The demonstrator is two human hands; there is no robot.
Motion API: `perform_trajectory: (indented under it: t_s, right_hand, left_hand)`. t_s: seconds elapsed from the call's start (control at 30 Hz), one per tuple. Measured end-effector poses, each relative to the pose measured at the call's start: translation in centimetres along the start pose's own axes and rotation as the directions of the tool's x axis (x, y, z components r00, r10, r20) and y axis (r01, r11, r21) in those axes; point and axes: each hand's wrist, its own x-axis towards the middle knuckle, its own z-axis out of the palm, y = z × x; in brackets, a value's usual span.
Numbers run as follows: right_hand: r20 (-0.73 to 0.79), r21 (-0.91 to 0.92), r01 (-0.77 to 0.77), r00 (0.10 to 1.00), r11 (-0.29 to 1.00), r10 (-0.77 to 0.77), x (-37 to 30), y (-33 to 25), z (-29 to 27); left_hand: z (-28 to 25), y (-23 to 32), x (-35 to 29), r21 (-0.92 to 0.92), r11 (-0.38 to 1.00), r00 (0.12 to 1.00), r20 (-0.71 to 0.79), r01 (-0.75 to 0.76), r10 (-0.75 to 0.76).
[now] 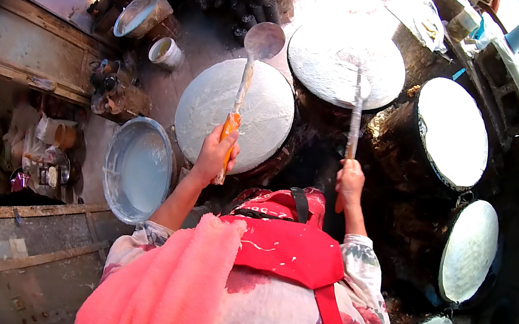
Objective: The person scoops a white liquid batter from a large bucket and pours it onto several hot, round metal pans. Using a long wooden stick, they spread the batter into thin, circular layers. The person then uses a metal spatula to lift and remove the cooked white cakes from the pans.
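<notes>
Two-handed work going on; how's the grip looking?

Left hand (213, 155) is clenching the ladle (265, 41) by its orange handle (231, 127), right hand (351, 180) is clenching a long-handled tool (355, 126). I'd be keeping both steady, ladle level.

And the arms (180, 202)?

Reaching forward, well apart. Ladle's hanging just past the near white round top (210, 103), tool's pointing over the far white top (319, 63).

- The left hand (212, 153) is stretched out ahead, fingers curled tight, its bare forearm (180, 198) slanting inward.
- The right hand (351, 178), well apart, is clenched too, wrist nearly straight.
</notes>
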Motion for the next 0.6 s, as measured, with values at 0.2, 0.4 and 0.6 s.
perform_trajectory:
  t_s: [0.2,0.4,0.6]
  right_hand:
    - [0.039,-0.214,0.28,0.96,0.936,-0.278,1.4,1.7,-2.0]
    - [0.104,-0.355,0.256,0.967,0.899,-0.234,1.1,0.3,-4.2]
    - [-0.035,-0.258,-0.008,0.999,0.966,-0.001,5.1,-0.7,-9.5]
  left_hand:
    - [1.7,1.1,1.7,-0.002,1.0,1.0,0.017,-0.006,0.006]
    - [3.2,1.1,2.6,0.001,1.0,0.999,0.035,0.029,-0.029]
    - [4.2,1.1,4.8,0.006,0.999,0.997,0.062,0.049,-0.049]
